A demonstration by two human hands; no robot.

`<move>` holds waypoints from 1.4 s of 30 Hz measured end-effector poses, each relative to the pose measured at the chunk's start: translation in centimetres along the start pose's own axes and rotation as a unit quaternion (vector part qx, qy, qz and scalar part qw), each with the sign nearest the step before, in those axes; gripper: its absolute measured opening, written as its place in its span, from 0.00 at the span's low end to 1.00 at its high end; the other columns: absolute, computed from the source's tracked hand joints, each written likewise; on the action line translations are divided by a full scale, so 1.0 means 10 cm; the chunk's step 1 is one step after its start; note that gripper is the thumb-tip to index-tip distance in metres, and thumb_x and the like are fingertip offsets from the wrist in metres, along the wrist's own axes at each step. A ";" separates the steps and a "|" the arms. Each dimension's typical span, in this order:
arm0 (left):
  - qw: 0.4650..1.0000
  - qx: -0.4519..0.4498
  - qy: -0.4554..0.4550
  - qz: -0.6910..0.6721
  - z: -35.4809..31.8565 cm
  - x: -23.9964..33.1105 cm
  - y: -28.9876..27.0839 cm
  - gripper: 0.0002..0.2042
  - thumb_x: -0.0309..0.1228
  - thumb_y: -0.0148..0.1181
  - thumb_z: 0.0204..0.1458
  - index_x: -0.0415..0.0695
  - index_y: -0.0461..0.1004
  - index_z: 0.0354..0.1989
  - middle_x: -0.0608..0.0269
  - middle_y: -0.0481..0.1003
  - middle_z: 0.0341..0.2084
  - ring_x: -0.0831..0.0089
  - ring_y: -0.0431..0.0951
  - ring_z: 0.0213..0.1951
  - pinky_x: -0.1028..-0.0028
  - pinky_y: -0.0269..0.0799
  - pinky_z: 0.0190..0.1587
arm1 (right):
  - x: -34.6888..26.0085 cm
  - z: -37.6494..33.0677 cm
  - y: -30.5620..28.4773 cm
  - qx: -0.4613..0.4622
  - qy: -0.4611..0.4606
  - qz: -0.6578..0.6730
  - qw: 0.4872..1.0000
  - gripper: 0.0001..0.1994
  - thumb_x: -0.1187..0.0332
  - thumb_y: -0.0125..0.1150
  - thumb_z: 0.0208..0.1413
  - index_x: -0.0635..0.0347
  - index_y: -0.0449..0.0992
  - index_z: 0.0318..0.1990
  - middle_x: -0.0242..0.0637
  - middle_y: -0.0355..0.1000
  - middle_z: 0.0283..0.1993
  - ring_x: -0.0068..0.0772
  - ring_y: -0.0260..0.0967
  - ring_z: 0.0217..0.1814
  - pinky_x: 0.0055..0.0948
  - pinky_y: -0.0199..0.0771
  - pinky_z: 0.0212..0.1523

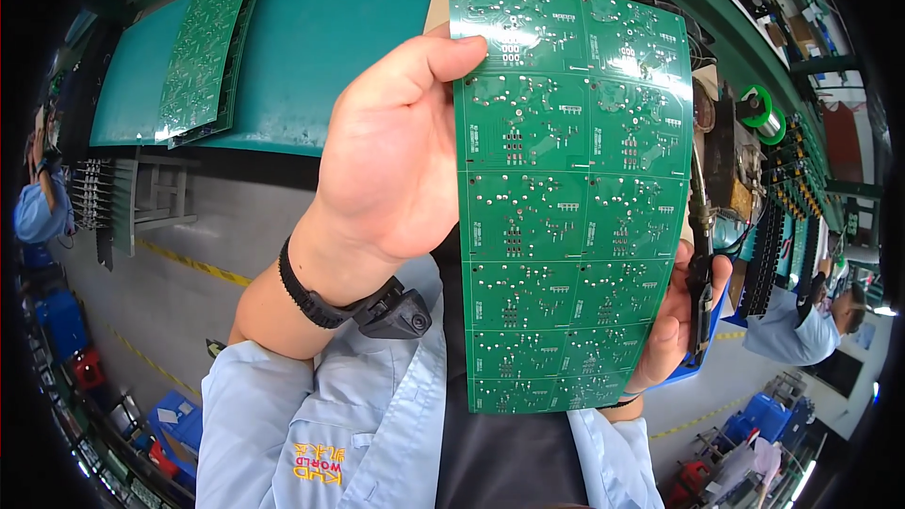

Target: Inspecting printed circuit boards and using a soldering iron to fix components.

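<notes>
A tall green circuit board panel [528, 217], divided into several repeated sections with small solder points, is held up in front of my chest. My left hand [391, 146] grips its upper left edge, thumb lying on the face and the other fingers behind it. At the lower right edge, my right hand [667, 325] is partly hidden by the panel. Its fingers close around the dark handle of what looks like a soldering iron [699, 292], whose thin metal shaft points upward beside the board. Whether the right hand also bears the panel is hidden.
More green boards [209, 47] lie on the teal work surface [330, 47] at the far left. A green-rimmed solder wire spool [762, 115] stands at right, near a rack of boards [811, 179]. People in blue sleeves [792, 328] are at both sides.
</notes>
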State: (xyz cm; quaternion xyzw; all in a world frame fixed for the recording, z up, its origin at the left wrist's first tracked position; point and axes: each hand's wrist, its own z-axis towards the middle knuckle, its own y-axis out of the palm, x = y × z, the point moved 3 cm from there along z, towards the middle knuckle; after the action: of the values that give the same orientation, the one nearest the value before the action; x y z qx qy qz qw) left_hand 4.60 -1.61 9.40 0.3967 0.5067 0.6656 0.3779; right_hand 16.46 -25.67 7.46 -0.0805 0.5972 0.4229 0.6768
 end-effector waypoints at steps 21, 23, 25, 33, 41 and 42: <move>0.998 0.024 -0.041 -0.039 0.02 -0.03 -0.10 0.23 0.37 0.35 0.67 0.32 0.65 0.60 0.47 0.72 0.56 0.53 0.73 0.57 0.55 0.67 0.62 | -0.05 0.03 0.03 -0.037 -0.002 0.055 0.998 0.44 0.67 0.71 0.54 0.52 0.46 0.73 0.57 0.54 0.66 0.49 0.72 0.59 0.40 0.76 0.57; 0.998 0.033 -0.042 -0.033 0.02 -0.03 -0.11 0.23 0.37 0.35 0.67 0.32 0.65 0.61 0.47 0.71 0.57 0.53 0.73 0.58 0.54 0.66 0.62 | -0.07 0.03 0.03 -0.026 0.008 0.052 0.998 0.45 0.68 0.71 0.53 0.52 0.47 0.73 0.57 0.54 0.66 0.48 0.73 0.58 0.40 0.77 0.56; 0.998 0.040 -0.037 -0.032 0.03 -0.03 -0.13 0.23 0.37 0.34 0.67 0.33 0.64 0.61 0.47 0.71 0.58 0.52 0.72 0.58 0.54 0.66 0.62 | -0.06 0.03 0.04 -0.019 0.013 0.050 0.998 0.45 0.69 0.71 0.53 0.51 0.47 0.73 0.56 0.55 0.66 0.48 0.73 0.58 0.40 0.77 0.55; 0.999 0.025 -0.006 -0.036 0.05 -0.04 -0.09 0.23 0.37 0.34 0.67 0.33 0.63 0.62 0.49 0.71 0.59 0.54 0.72 0.59 0.55 0.66 0.63 | -0.02 0.08 0.03 -0.076 0.008 0.054 0.996 0.38 0.70 0.67 0.53 0.51 0.55 0.71 0.47 0.59 0.64 0.44 0.61 0.65 0.49 0.65 0.65; 0.997 0.044 0.070 0.000 0.06 -0.03 0.03 0.21 0.35 0.37 0.67 0.35 0.66 0.60 0.51 0.73 0.57 0.56 0.74 0.57 0.56 0.67 0.62 | 0.03 0.10 0.01 -0.081 -0.016 0.030 0.996 0.38 0.75 0.61 0.53 0.54 0.53 0.72 0.48 0.58 0.66 0.44 0.62 0.65 0.48 0.66 0.64; 0.995 0.054 0.080 0.009 0.06 -0.03 0.03 0.20 0.35 0.38 0.67 0.36 0.66 0.60 0.52 0.73 0.56 0.57 0.74 0.57 0.57 0.67 0.61 | 0.03 0.10 0.01 -0.086 -0.022 0.034 0.995 0.38 0.76 0.60 0.53 0.54 0.53 0.72 0.48 0.58 0.66 0.44 0.62 0.65 0.48 0.66 0.64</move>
State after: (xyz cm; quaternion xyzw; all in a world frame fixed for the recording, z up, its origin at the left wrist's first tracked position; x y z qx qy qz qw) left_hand 5.19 -1.70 9.76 0.3666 0.5667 0.6702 0.3087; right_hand 17.11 -24.83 7.49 -0.1086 0.5460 0.4971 0.6656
